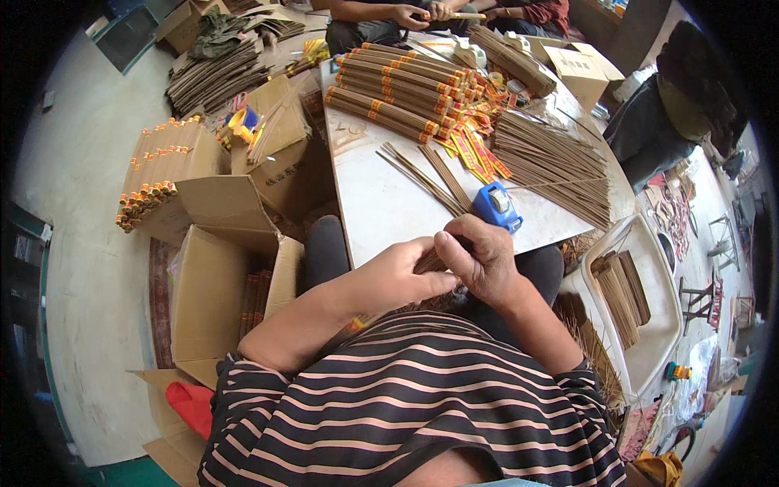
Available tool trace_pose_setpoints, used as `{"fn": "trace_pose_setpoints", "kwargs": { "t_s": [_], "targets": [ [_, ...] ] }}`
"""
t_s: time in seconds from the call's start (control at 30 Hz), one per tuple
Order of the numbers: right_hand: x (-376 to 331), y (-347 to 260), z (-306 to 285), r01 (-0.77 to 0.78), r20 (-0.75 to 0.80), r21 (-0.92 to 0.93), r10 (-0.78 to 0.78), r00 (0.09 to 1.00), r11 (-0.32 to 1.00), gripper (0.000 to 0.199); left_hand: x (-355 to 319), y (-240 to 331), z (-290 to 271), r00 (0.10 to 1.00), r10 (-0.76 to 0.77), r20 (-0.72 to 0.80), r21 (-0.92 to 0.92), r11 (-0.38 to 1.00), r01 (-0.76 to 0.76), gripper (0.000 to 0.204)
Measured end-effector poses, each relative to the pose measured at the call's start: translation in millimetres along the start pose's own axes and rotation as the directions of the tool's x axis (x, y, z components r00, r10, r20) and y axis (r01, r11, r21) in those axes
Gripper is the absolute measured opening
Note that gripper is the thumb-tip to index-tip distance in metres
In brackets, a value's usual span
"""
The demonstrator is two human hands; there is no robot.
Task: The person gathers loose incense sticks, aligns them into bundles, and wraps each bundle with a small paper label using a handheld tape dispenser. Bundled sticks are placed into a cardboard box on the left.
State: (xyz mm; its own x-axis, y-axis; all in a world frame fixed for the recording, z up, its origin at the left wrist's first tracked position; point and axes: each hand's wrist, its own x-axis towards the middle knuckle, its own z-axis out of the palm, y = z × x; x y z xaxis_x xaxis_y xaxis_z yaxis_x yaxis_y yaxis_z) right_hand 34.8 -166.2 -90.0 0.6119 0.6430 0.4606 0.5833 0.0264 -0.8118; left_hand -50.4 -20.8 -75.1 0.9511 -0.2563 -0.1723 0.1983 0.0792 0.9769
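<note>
Close in front of my body, past the table's near edge, both hands hold a bundle of incense sticks [430, 261]. My left hand [398, 276] is closed round it from the left, thumb pointing right. My right hand [483, 264] curls round its upper end, thumb against it. Below my left forearm a bit of red and yellow wrapper [359, 323] shows; most of the bundle is hidden. Just beyond my right hand stands a blue tape dispenser [497, 207]. Beside it lie a few loose incense sticks [438, 178] and red-yellow paper labels [479, 154].
Banded incense bundles [389, 89] are stacked on the white table [365, 211], with loose sticks [552, 166] to the right. An open cardboard box [207, 284] stands left, a white tub [657, 300] holding sticks right. Across the table, another person's hands [422, 15] hold a bundle.
</note>
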Motion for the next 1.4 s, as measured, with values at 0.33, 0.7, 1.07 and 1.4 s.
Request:
{"fn": "trace_pose_setpoints", "kwargs": {
  "t_s": [0.33, 0.7, 1.07, 1.4],
  "targets": [
    [9.2, 27.3, -1.2, -0.444, 0.202, 0.081, 0.421, 0.884, 0.893, 0.022, 2.9, -34.9, -8.6, 0.986, -0.159, -0.051, -0.140, 0.979, 0.151, 0.043],
    [118.0, 224.5, -68.5, -0.479, -0.120, -0.756, 0.624, 0.772, 0.447, 0.035, 18.9, -49.6, -42.3, 0.968, -0.243, -0.069, -0.226, 0.948, 0.222, 0.052],
    [119.9, 267.7, -56.2, -0.371, -0.044, -0.794, 0.563, 0.825, 0.481, 0.028, 23.7, -60.8, -62.4, 0.964, -0.253, -0.080, -0.283, 0.933, 0.221, 0.046],
    [132.3, 149.6, -60.7, -0.430, -0.001, -0.458, 0.484, 0.875, 0.778, 0.012, 15.7, -52.7, -61.2, 0.977, -0.180, -0.113, -0.311, 0.940, 0.138, 0.047]
  ]
}}
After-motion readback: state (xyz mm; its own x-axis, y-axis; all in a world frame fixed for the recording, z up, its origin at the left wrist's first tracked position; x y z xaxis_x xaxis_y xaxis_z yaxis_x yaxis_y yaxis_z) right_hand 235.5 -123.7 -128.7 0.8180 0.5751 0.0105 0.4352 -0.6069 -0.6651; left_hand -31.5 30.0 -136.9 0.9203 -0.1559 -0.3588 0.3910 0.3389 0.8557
